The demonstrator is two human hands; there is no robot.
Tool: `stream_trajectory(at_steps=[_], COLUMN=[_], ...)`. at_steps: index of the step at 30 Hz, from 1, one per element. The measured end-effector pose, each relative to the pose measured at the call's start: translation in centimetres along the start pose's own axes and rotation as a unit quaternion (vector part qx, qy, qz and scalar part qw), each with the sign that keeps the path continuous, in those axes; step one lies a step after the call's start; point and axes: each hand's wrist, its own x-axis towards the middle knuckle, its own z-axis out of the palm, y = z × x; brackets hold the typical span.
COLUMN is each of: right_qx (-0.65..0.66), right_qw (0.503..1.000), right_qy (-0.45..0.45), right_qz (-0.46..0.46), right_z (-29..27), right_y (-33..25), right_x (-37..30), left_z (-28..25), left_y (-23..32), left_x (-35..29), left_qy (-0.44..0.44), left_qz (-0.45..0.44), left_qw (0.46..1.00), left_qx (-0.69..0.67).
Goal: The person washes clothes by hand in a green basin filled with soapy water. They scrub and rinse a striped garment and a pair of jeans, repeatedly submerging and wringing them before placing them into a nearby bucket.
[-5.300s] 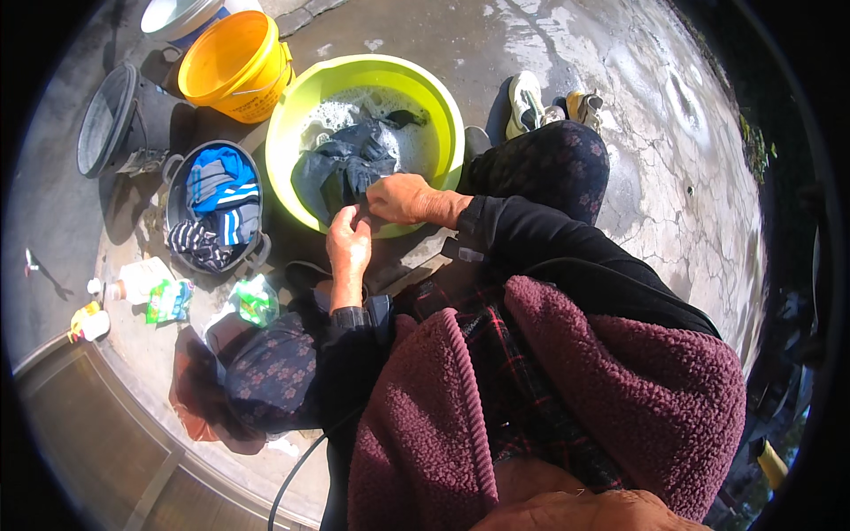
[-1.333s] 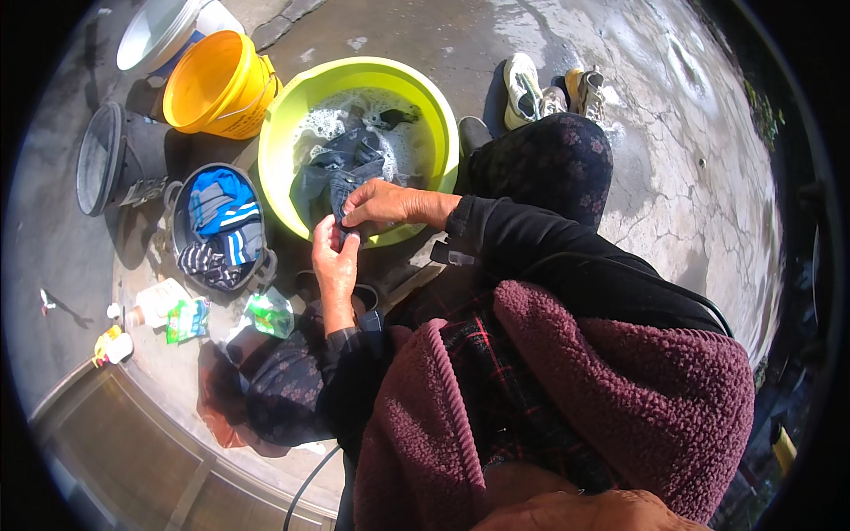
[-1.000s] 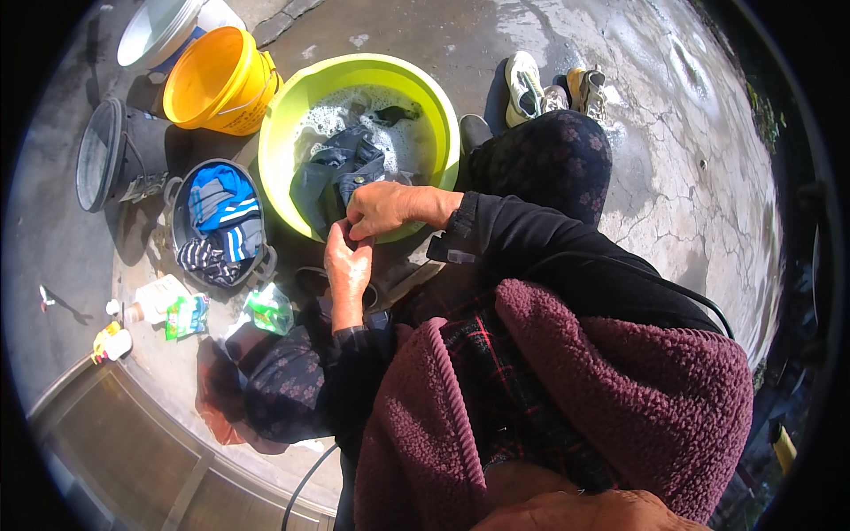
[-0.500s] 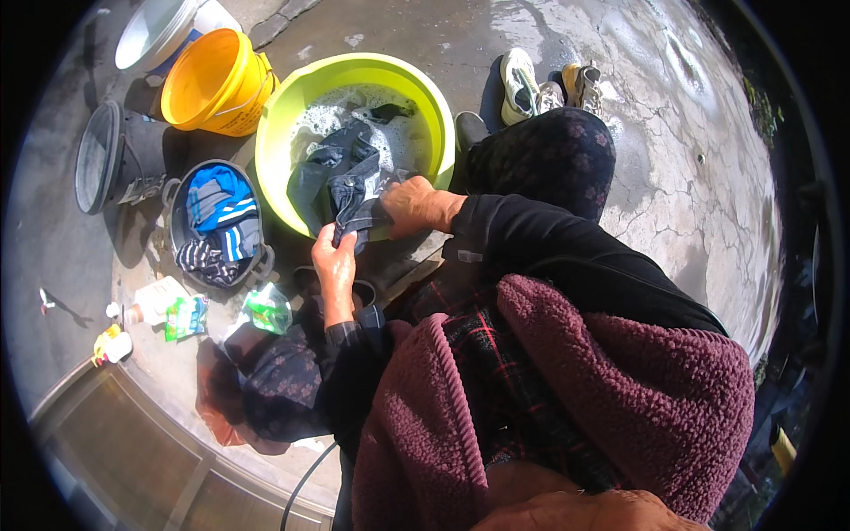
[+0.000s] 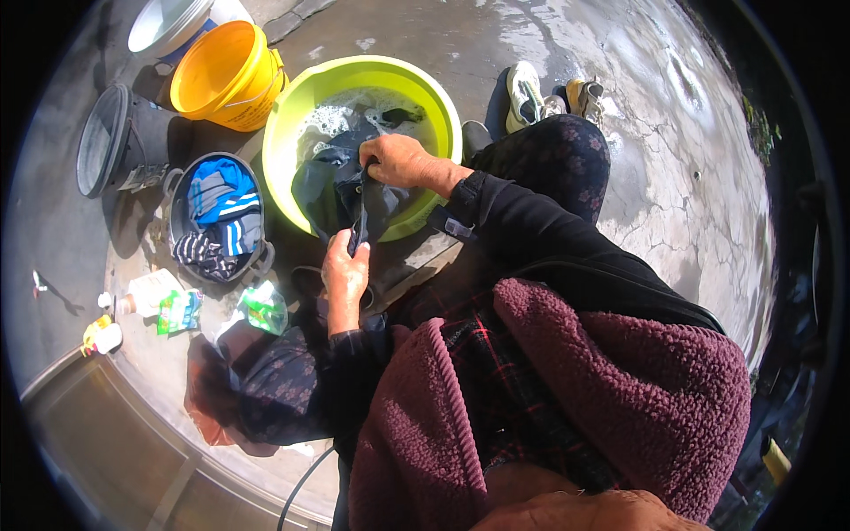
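Observation:
A lime-green basin (image 5: 274,146) of sudsy water stands in front of me, with dark wet trousers (image 5: 332,196) partly sunk in it. My left hand (image 5: 343,274), at the basin's near rim, is closed on the near end of a stretched edge of the cloth, which looks like the waistband. Farther in, over the water, my right hand (image 5: 398,162) grips the same edge with its fingers curled round it. The cloth runs taut between the two hands, and its lower part is hidden in the water.
Left of the basin sits a grey tub (image 5: 181,208) of blue and striped clothes. Beyond it stand a yellow bucket (image 5: 212,80), a dark bucket (image 5: 99,146) and a white bucket (image 5: 159,26). Bottles and a green packet (image 5: 180,311) lie nearer. Shoes (image 5: 524,96) stand at the far right.
My right hand has moved away from the near rim, farther over the basin, drawing the trousers' edge out straight. My left hand has shifted slightly nearer me, still gripping.

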Motion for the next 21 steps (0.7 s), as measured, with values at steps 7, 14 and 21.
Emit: stream_trajectory(at_steps=[7, 14, 21], right_qx=[-0.045, 0.034, 0.036], right_qw=[0.996, 0.994, 0.980], right_qy=[-0.065, -0.008, -0.092], right_qz=[0.044, -0.105, -0.170], right_z=[6.0, 4.3, 4.1], right_y=[-0.3, -1.9, -3.0], right_x=[0.6, -0.1, -2.5], left_z=[0.5, 0.4, 0.4], left_y=[-1.0, -1.2, -0.5], left_x=[-0.8, 0.0, -0.2], left_qy=[-0.006, -0.072, -0.029], left_qz=[-0.004, -0.085, -0.059], left_qw=[0.997, 0.994, 0.998], left_qx=[0.074, -0.011, -0.002])
